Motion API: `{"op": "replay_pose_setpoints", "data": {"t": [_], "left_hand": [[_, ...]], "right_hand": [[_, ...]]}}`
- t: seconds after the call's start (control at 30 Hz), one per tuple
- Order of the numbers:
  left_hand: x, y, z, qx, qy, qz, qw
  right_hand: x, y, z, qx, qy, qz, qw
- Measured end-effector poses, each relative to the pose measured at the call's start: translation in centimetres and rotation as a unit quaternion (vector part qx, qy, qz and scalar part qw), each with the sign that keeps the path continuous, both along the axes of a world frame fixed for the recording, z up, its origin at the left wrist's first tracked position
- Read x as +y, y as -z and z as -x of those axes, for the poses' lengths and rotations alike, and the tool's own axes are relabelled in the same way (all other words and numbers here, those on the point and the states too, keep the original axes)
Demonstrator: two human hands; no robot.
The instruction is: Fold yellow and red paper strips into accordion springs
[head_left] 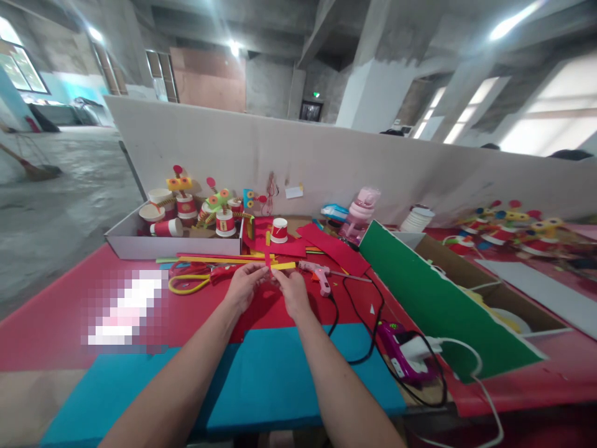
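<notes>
The table (pixel 56 317) was covered in red and blue sheets, and a white partition (pixel 326 168) ran along its far side. A green board (pixel 433 305) leaned over a brown box on the right. On the left, a shallow white box (pixel 140 244) held paper-cup figures (pixel 186 208) with bright paper tops. Red paper sheets (pixel 326 244) lay behind the hands, with 1 red-and-white cup (pixel 279 230) standing on them. Yellow-handled scissors (pixel 186 283) lay just left of the left hand, and a pink glue gun (pixel 319 274) lay just right of the right hand, its black cord trailing toward a purple power strip (pixel 401 358).

Both hands met over the middle of the table. The left hand (pixel 242 289) and the right hand (pixel 293 291) each pinched, with fingertips nearly closed, a small piece of red and yellow paper strips (pixel 270 264), held just above the red sheet.

To fold or join such thin strips well, the grip probably needed to stay close to the crossing point, with both thumbs pressing flat so the strips kept square. Fresh glue, if there was any, could not be seen; fingertips would best have kept off the joint.
</notes>
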State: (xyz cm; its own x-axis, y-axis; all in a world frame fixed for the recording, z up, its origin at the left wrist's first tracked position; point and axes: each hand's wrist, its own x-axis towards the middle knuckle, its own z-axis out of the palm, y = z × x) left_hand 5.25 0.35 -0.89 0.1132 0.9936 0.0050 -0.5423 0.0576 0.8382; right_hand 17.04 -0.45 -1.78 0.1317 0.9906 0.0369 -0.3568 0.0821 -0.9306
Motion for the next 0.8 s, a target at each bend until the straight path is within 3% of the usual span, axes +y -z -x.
{"op": "replay_pose_setpoints", "data": {"t": [0.33, 0.47, 0.8], "left_hand": [[-0.1, -0.2, 0.0, 0.008, 0.016, -0.008, 1.000], [-0.2, -0.4, 0.0, 0.019, 0.005, -0.012, 1.000], [0.3, 0.6, 0.2, 0.068, -0.013, -0.053, 0.996]], "right_hand": [[-0.1, -0.1, -0.2, 0.172, -0.049, 0.028, 0.983], [-0.3, -0.1, -0.2, 0.162, -0.063, 0.020, 0.985], [-0.6, -0.6, -0.2, 0.088, -0.070, 0.020, 0.993]]}}
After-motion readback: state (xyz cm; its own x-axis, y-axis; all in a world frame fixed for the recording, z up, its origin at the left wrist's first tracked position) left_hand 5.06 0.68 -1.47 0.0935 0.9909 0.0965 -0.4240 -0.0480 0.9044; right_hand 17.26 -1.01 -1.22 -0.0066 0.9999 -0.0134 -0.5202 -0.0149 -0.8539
